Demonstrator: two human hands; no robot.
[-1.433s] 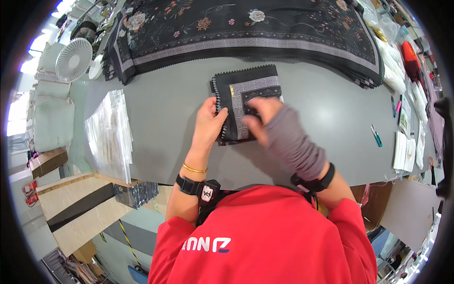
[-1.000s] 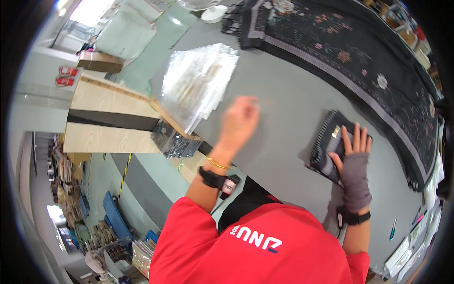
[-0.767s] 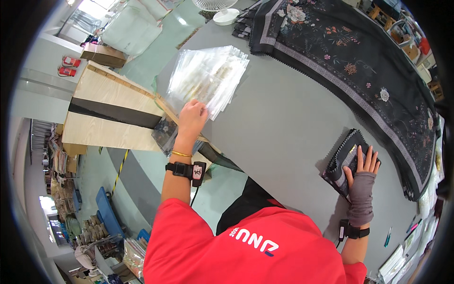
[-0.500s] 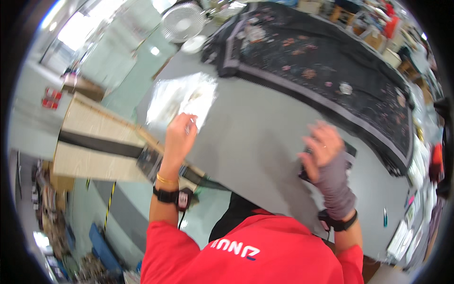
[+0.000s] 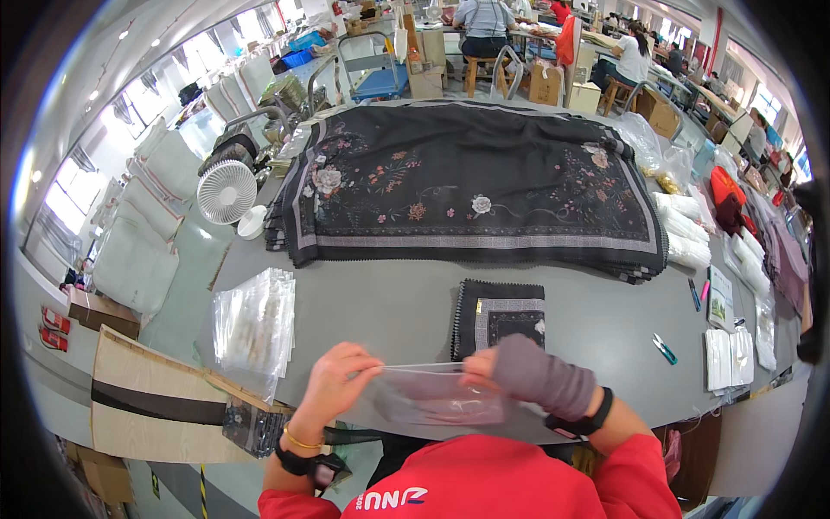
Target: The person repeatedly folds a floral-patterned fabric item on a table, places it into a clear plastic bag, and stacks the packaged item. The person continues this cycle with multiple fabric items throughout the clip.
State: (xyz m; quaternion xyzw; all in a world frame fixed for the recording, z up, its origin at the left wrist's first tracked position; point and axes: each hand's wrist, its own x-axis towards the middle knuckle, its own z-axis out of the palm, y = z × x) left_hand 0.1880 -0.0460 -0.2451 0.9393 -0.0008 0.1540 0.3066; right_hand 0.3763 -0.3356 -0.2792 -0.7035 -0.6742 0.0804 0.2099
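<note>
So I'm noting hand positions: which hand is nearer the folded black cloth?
The right hand: it overlaps the lower edge of the folded black cloth in view, though contact is unclear. The left hand is farther off, below and left of it.

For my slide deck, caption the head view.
A clear bag held between left grip and right grip, near a folded black patterned cloth.

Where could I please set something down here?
Bare table lies between the bag stack and folded cloth, and between that cloth and the snips. The flowered cloth pile crowds the far side; the held bag, the near edge.
</note>
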